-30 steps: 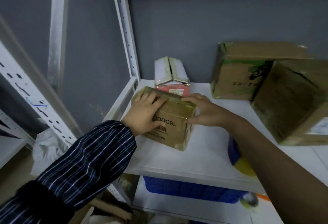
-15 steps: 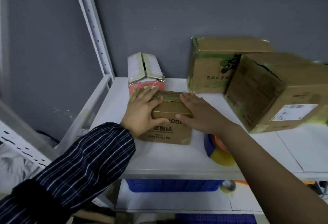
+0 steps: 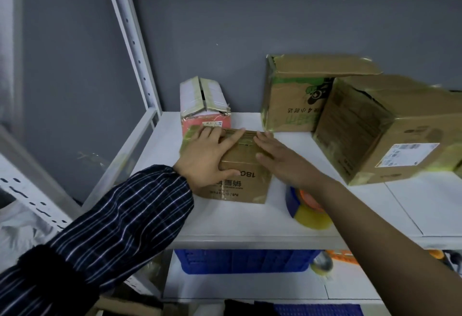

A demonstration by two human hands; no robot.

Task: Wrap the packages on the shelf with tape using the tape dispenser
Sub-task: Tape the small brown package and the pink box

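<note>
Both hands lay flat on the small brown cardboard box [image 3: 240,186], neither clenched nor grasping. The left hand [image 3: 205,158] spread straight fingers over the box's top left corner, with the thumb down its front face. The right hand [image 3: 282,163] rested its straight fingers along the top right edge. This looked like pressing, probably to smooth the glossy tape onto the lid and steady the box.

The blue tape dispenser with its yellowish roll [image 3: 307,211] sat just right of the box, partly under the right forearm and held by nobody, likely set down within easy reach. A pink-and-white taped carton [image 3: 205,105] stood directly behind the box, apparently touching it. A green-printed cardboard box [image 3: 292,100] stood behind and to the right. A larger brown carton with a white label [image 3: 390,140] sat farther right. All rested on the white metal shelf [image 3: 250,220].
</note>
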